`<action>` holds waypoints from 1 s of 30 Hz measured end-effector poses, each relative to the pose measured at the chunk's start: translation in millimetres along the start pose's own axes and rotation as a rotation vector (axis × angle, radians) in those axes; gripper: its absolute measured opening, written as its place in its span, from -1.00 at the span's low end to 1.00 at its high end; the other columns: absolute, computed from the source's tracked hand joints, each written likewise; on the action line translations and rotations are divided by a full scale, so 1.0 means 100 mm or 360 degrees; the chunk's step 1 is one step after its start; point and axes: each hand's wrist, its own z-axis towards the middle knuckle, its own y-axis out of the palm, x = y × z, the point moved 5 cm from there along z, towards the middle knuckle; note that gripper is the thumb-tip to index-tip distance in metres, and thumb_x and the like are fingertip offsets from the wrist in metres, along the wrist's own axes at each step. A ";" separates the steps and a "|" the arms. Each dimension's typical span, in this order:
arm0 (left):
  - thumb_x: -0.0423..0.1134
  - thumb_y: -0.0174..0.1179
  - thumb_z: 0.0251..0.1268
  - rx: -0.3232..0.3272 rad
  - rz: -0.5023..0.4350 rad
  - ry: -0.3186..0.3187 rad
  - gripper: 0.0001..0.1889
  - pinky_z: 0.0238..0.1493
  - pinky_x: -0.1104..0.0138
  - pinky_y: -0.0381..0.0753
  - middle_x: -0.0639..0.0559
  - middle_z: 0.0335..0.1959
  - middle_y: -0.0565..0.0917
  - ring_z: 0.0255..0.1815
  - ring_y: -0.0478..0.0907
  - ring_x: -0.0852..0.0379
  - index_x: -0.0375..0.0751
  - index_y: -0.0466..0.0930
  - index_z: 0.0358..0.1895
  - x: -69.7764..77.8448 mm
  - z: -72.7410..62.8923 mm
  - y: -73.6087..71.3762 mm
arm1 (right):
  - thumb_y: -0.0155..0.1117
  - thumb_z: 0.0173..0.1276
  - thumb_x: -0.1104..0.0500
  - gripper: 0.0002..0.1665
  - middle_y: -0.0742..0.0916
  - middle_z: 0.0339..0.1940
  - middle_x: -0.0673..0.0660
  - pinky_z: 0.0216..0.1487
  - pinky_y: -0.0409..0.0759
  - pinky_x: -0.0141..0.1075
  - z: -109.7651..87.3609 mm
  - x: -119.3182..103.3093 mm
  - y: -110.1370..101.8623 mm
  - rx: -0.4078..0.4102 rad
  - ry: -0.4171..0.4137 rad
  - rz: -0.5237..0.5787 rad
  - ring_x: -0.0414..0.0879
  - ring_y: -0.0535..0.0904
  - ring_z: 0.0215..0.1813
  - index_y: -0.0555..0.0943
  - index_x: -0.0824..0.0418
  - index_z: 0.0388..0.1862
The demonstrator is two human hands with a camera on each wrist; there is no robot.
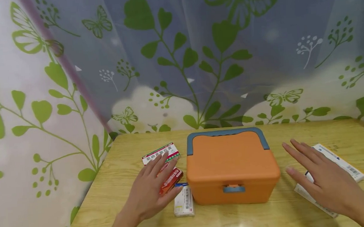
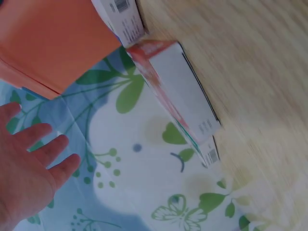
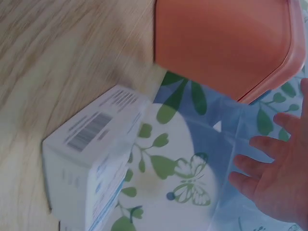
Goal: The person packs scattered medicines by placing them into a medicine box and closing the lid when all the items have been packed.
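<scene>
An orange lidded case (image 1: 231,159) with a blue-grey handle and front latch stands closed on the table, between the hands. To its left my left hand (image 1: 152,188) hovers with fingers spread, holding nothing. Beneath and beside that hand lie a white medicine box with red and green edging (image 1: 171,149), a red medicine box (image 1: 175,178) and a white-and-blue one (image 1: 184,204). On the case's right, my right hand (image 1: 326,177) is held out flat with nothing in it. It partly covers two white medicine boxes, one farther back (image 1: 344,162) and one nearer (image 1: 306,195).
The light wooden table (image 1: 118,200) meets a patterned cloth curtain (image 1: 179,75) along its back edge. Another cloth panel (image 1: 30,136) runs down the left side.
</scene>
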 end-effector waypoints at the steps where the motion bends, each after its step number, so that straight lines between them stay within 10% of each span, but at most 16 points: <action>1: 0.32 -0.06 0.31 0.0019 -0.0018 0.0013 -0.27 0.27 -0.05 0.27 0.04 0.49 0.13 0.43 0.13 -0.04 0.18 0.08 0.50 0.02 0.00 -0.01 | 0.10 0.46 -0.03 -0.21 0.13 0.53 0.19 0.10 0.17 0.35 0.00 -0.04 0.00 0.0008 -0.0003 0.0009 0.32 0.05 0.44 0.02 -0.07 0.56; 12: 0.19 0.18 0.24 0.0194 -0.0465 -0.0054 -0.29 0.21 0.01 0.40 0.02 0.40 0.31 0.34 0.32 0.00 0.06 0.27 0.43 0.28 0.05 0.00 | 0.23 0.36 -0.07 -0.16 0.25 0.49 0.10 -0.03 0.38 0.16 -0.04 -0.32 0.06 0.0088 -0.0012 0.0068 0.29 0.24 0.35 0.09 -0.17 0.53; 16: 0.15 0.18 0.27 0.0168 -0.0512 -0.0115 -0.31 0.24 0.04 0.38 0.05 0.40 0.30 0.34 0.31 0.04 0.13 0.24 0.44 0.32 0.06 0.06 | 0.30 0.30 -0.05 -0.14 0.30 0.46 0.05 0.20 0.33 0.04 -0.04 -0.38 0.12 0.0154 -0.0057 0.0071 0.09 0.47 0.12 0.14 -0.17 0.51; 30: 0.11 0.18 0.29 0.0217 -0.0546 -0.0046 -0.34 0.12 0.15 0.51 0.05 0.35 0.37 0.27 0.41 0.08 0.10 0.26 0.43 0.40 0.08 0.16 | 0.35 0.27 -0.02 -0.09 0.33 0.45 -0.02 -0.12 0.50 0.16 -0.05 -0.43 0.24 0.0222 -0.0005 0.0166 0.17 0.38 0.28 0.12 -0.17 0.52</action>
